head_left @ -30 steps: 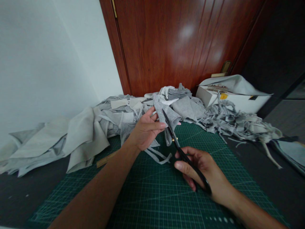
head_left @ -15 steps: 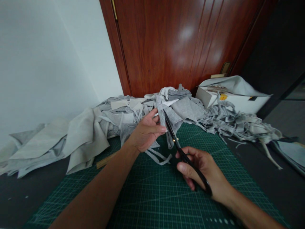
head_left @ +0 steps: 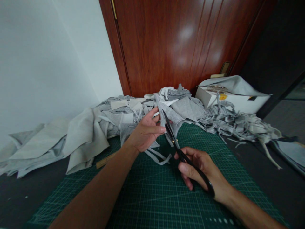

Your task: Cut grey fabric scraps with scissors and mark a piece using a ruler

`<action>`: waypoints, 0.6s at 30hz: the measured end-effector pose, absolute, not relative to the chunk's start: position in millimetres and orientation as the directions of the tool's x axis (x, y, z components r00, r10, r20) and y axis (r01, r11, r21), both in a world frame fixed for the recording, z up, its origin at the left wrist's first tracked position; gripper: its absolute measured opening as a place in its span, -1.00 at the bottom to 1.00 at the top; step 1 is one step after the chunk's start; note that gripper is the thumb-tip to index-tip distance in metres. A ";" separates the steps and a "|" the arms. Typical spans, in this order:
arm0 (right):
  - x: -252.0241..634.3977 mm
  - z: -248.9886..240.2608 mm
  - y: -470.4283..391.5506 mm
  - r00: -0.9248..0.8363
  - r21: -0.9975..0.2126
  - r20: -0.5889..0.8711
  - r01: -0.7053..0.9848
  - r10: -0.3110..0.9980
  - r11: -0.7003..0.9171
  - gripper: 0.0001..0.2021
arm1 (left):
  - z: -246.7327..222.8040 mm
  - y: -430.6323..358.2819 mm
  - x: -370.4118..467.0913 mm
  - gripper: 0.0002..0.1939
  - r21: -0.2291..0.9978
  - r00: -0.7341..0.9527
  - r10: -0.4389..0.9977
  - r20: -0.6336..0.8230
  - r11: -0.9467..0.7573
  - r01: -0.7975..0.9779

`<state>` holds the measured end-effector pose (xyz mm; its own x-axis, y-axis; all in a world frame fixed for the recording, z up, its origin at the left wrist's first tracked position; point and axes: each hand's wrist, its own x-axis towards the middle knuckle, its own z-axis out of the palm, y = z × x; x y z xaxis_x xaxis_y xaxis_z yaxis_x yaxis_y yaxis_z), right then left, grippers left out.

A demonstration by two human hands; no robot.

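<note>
Your left hand (head_left: 149,132) pinches the grey cloth (head_left: 175,118) at its near left edge, thumb on top and fingers behind. Your right hand (head_left: 205,163) is wrapped around the handles of the black scissors (head_left: 179,152), which slant away from you and to the left, with the brass pivot just beyond your fingers. The blades lie against the cloth, just right of your left thumb, with a narrow length of the cloth on their left and the wider part on their right. You can't tell from this view how far apart the blades stand.

The cloth is up off the green mat (head_left: 147,194), in front of the far heap (head_left: 119,116). Below your left hand, a thin strip (head_left: 158,158) trails over the mat in a bend. A piece of wood (head_left: 103,161) shows partly behind your left forearm. To your left, pale sheets (head_left: 82,127) spill from the heap over the mat's edge and the dark worktop (head_left: 14,197).

On your far right, a tangle of shreds (head_left: 247,125) lies before a white box (head_left: 235,103), which has grey material draped over its top. Beyond everything stands a reddish-brown door (head_left: 162,47).
</note>
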<state>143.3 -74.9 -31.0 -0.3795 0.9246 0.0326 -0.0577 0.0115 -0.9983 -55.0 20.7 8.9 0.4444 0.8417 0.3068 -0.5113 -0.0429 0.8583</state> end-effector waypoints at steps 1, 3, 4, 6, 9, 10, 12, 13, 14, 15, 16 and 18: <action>143.1 -30.7 -74.9 -0.374 -0.998 0.032 -0.055 0.927 0.012 -0.44 | 8.6 20.4 -54.6 -0.15 0.856 0.446 0.841 0.305 -0.037 -0.516; 142.6 -29.9 -74.9 -0.358 -0.999 0.033 -0.047 0.933 0.017 -0.42 | 7.7 19.7 -53.4 -0.12 0.851 0.454 0.841 0.295 -0.016 -0.524; 142.5 -29.5 -74.9 -0.350 -0.999 0.033 -0.042 0.936 0.020 -0.41 | 7.1 19.2 -52.7 -0.11 0.851 0.459 0.841 0.288 -0.004 -0.526; 142.4 -29.0 -74.9 -0.334 -0.999 0.038 -0.030 0.942 0.030 -0.39 | 5.8 18.1 -51.1 -0.08 0.851 0.469 0.840 0.273 0.016 -0.525; 142.8 -28.8 -74.8 -0.320 -0.999 0.042 -0.019 0.947 0.038 -0.37 | 3.9 16.8 -49.1 -0.05 0.848 0.476 0.839 0.263 0.034 -0.530; 142.9 -29.0 -74.7 -0.316 -0.999 0.043 -0.019 0.948 0.038 -0.37 | 3.3 16.5 -48.6 -0.04 0.845 0.479 0.837 0.263 0.039 -0.533; 143.3 -29.4 -74.5 -0.311 -0.999 0.042 -0.024 0.950 0.037 -0.38 | 2.1 16.2 -47.6 0.00 0.841 0.486 0.833 0.264 0.048 -0.540; 143.4 -29.6 -74.3 -0.308 -0.999 0.043 -0.028 0.950 0.036 -0.39 | 1.5 16.0 -47.1 0.02 0.839 0.487 0.833 0.263 0.052 -0.542; 143.5 -29.9 -74.1 -0.307 -0.999 0.043 -0.031 0.951 0.035 -0.40 | 0.9 15.8 -46.6 0.03 0.838 0.487 0.833 0.262 0.054 -0.543; 143.6 -30.1 -74.0 -0.305 -0.999 0.044 -0.034 0.951 0.035 -0.41 | 0.4 15.6 -46.1 0.03 0.837 0.486 0.834 0.262 0.054 -0.544; 143.6 -30.3 -73.7 -0.304 -0.999 0.044 -0.036 0.952 0.034 -0.41 | -0.2 15.5 -45.6 0.03 0.837 0.483 0.835 0.263 0.051 -0.545; 143.6 -30.5 -73.3 -0.300 -0.999 0.049 -0.034 0.953 0.040 -0.39 | -1.3 15.2 -44.6 -0.01 0.839 0.482 0.834 0.268 0.044 -0.542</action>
